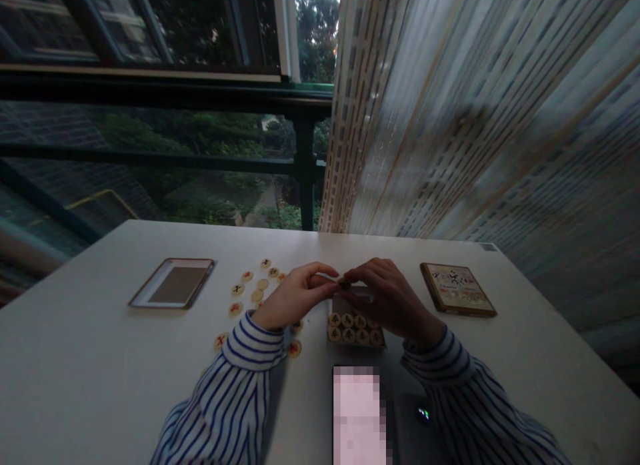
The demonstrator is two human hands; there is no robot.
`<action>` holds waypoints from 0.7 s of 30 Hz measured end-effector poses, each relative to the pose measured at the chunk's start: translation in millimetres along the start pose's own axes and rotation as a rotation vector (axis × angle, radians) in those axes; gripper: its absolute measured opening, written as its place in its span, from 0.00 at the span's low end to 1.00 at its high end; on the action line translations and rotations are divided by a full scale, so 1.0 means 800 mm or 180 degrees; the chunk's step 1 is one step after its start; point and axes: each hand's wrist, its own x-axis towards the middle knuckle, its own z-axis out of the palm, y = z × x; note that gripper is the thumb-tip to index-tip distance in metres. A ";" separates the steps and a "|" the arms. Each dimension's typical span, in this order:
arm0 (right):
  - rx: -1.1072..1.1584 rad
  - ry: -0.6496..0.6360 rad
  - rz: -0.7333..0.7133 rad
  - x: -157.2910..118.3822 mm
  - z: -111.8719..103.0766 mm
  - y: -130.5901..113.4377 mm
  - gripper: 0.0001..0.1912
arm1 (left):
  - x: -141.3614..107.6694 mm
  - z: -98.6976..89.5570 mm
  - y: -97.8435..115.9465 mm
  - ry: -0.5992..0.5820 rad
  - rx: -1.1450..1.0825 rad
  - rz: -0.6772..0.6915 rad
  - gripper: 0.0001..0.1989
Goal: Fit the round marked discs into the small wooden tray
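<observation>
My left hand (294,296) and my right hand (395,300) meet over the back of a small box, fingertips pinched together. Between them is a small dark-looking Chinese chess piece (344,284), partly covered by the fingers. The open box (345,305) holds several round wooden pieces in two rows at its near end, with black characters facing up. My right hand hides part of the box's right side. Loose chess pieces (237,289) with red or black characters lie scattered left of the box, some behind my left hand and sleeve. A few of them show blank faces.
On the left lies a shallow tray-like lid (173,283). A flat decorated box (459,288) rests on the right. Close in front are a phone (356,412) with a blurred screen and a dark device (423,414) with a small lit display. A railing and curtain stand behind the white table (90,358).
</observation>
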 end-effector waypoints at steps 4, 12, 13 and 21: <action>-0.0034 0.0042 0.0006 0.001 0.000 -0.001 0.10 | -0.001 0.002 0.003 0.0026 0.0028 -0.0026 0.14; -0.0004 0.0012 -0.0019 -0.001 0.000 -0.001 0.11 | -0.002 0.005 0.009 0.0140 0.0173 0.0010 0.13; -0.0002 0.0014 -0.0018 -0.001 0.001 -0.001 0.11 | -0.002 0.005 0.009 0.0149 0.0179 0.0014 0.13; -0.0043 -0.0029 -0.0030 -0.001 0.000 -0.001 0.10 | -0.003 0.002 0.010 0.0267 0.0539 0.0147 0.12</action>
